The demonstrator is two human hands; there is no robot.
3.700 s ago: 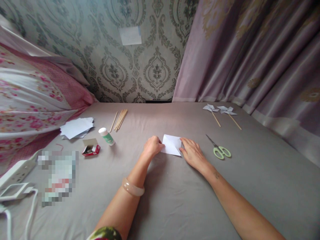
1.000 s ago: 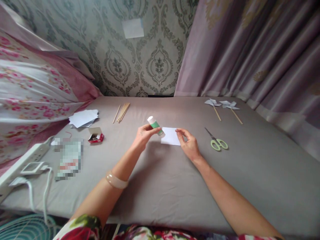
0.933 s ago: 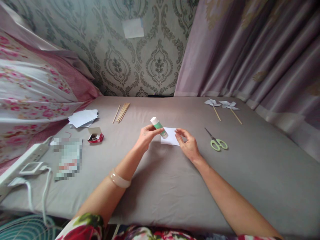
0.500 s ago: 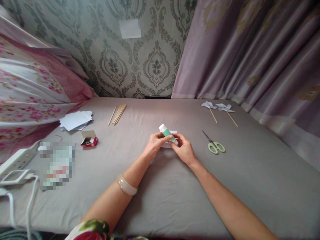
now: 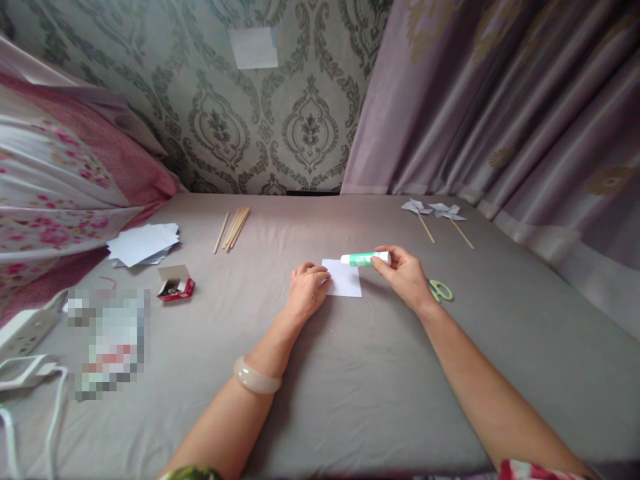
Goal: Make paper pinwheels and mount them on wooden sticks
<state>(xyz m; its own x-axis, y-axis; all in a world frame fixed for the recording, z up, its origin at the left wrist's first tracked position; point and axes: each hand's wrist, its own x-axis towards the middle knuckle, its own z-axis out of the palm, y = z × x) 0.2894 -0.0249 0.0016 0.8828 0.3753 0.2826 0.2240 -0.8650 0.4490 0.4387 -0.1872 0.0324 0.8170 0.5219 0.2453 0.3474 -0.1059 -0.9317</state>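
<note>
In my right hand (image 5: 407,277) is a glue stick (image 5: 361,259) with a green and white tube, gripped near its right end between thumb and fingers. It lies nearly level, its narrower white end pointing left above a small white square of paper (image 5: 345,280). My left hand (image 5: 307,290) rests at the left edge of that paper, fingers bent over it and holding it against the cloth. Whether a cap is tucked under those fingers is hidden. Behind my right wrist, scissors (image 5: 442,291) show only part of their light green handles.
Two paper pinwheels on sticks (image 5: 447,212) lie at the back right. Wooden sticks (image 5: 237,228), a stack of white paper (image 5: 145,243) and a small red open box (image 5: 176,285) are on the left. A white power strip (image 5: 30,327) with cables sits at the far left.
My hands have come apart. The right hand has moved right with the glue stick, turning it nearly level, while the left stays by the paper, now more exposed. The scissors became partly covered.
</note>
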